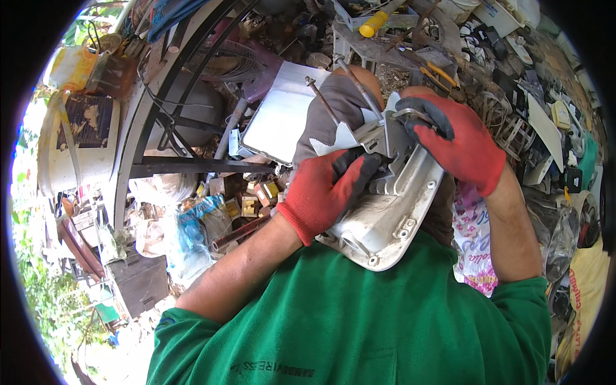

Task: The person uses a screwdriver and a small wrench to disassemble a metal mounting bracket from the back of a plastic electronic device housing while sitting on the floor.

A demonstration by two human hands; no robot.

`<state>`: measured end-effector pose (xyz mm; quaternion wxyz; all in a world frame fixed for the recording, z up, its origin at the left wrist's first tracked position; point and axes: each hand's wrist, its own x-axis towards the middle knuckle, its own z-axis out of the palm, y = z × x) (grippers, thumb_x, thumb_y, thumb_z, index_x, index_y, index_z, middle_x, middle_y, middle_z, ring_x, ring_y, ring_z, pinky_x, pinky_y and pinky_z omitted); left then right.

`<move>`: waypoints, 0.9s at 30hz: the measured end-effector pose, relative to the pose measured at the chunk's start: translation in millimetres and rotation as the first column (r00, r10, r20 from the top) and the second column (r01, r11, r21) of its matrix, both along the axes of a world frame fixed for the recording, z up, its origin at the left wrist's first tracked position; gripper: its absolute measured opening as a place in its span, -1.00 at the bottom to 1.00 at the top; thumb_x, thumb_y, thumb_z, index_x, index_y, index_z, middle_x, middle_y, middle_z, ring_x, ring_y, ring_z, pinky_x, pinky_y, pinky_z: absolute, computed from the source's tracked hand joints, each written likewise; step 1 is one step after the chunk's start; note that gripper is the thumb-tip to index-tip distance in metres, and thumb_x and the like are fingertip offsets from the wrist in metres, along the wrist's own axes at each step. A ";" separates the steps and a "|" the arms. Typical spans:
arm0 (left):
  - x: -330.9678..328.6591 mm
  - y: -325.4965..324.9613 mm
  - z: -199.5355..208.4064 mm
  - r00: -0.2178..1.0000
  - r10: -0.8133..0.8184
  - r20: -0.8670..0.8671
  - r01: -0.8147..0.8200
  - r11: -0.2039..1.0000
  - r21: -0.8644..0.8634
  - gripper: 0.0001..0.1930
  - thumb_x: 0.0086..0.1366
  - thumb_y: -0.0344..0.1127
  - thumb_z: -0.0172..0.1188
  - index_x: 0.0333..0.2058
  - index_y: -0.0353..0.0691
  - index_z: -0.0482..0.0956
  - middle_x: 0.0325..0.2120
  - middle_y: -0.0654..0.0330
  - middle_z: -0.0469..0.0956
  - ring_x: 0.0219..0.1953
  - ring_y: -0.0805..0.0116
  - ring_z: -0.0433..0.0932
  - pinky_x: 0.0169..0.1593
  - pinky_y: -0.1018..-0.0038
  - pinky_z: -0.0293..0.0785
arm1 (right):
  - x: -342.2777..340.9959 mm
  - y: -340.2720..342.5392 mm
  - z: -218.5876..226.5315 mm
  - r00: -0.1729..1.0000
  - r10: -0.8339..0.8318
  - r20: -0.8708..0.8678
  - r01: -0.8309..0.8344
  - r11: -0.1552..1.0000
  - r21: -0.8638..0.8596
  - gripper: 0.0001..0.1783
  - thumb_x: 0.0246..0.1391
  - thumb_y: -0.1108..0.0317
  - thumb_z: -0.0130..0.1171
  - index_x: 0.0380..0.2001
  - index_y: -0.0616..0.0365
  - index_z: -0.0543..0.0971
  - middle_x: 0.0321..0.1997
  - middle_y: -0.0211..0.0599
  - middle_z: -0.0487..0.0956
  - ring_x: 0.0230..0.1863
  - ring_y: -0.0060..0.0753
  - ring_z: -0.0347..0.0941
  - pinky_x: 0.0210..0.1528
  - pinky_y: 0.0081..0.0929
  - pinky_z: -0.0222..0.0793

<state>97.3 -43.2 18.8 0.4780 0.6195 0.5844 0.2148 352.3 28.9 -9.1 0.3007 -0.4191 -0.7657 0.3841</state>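
Note:
Across my lap lies a grimy light-grey metal housing (378, 230) with a rounded end and screw holes along its flange. At its far end sits a metal clamp bracket (369, 136) with jagged-toothed plates. Two long rusty bolts (324, 102) stick up and away from it. My left hand (327, 191), in a red glove with black fingers, grips the bracket's near left side, thumb on top. My right hand (459, 138), gloved alike, has its fingers closed round a curved metal piece (410, 114) at the bracket's right side. Its exact kind is partly hidden by the fingers.
Left of my knees lies a flat white panel (279, 112), beside a dark metal frame (199, 165). Scrap and cables crowd the right side. Far ahead are a yellow-handled tool (382, 19) and orange-handled pliers (439, 74). A printed plastic bag (471, 237) lies by my right thigh.

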 end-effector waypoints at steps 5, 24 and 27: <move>-10.0 5.2 -22.7 0.974 -0.124 0.188 0.110 0.991 0.080 -0.79 0.38 -0.31 0.24 -0.18 -0.36 0.64 -0.49 0.17 0.62 -0.38 0.56 0.51 -0.28 0.48 0.48 | -0.6 1.5 -2.8 0.999 0.022 0.024 -0.023 0.999 0.028 -0.51 0.14 0.46 0.14 0.16 0.26 0.50 0.00 -0.08 0.65 -0.03 -0.33 0.59 0.10 -0.37 0.46; 10.0 17.5 -0.1 0.992 -0.055 -0.113 0.046 0.996 -0.079 -0.78 0.35 -0.29 0.29 -0.16 -0.34 0.66 -0.52 0.26 0.60 -0.41 0.63 0.44 -0.33 0.50 0.45 | 7.0 6.5 -7.5 1.000 -0.020 -0.021 0.021 0.998 0.061 -0.56 0.11 0.36 0.25 0.07 0.25 0.56 -0.01 -0.03 0.64 0.00 -0.11 0.60 0.09 -0.30 0.49; 7.7 12.8 -0.1 0.997 -0.032 -0.075 0.036 0.998 0.060 -0.79 0.35 -0.30 0.28 -0.19 -0.35 0.66 -0.52 0.20 0.62 -0.45 0.56 0.45 -0.35 0.46 0.44 | 5.4 6.9 -7.7 0.999 -0.035 -0.038 0.038 0.996 0.083 -0.56 0.09 0.31 0.30 0.04 0.24 0.58 -0.02 0.01 0.63 0.00 0.00 0.60 0.08 -0.26 0.49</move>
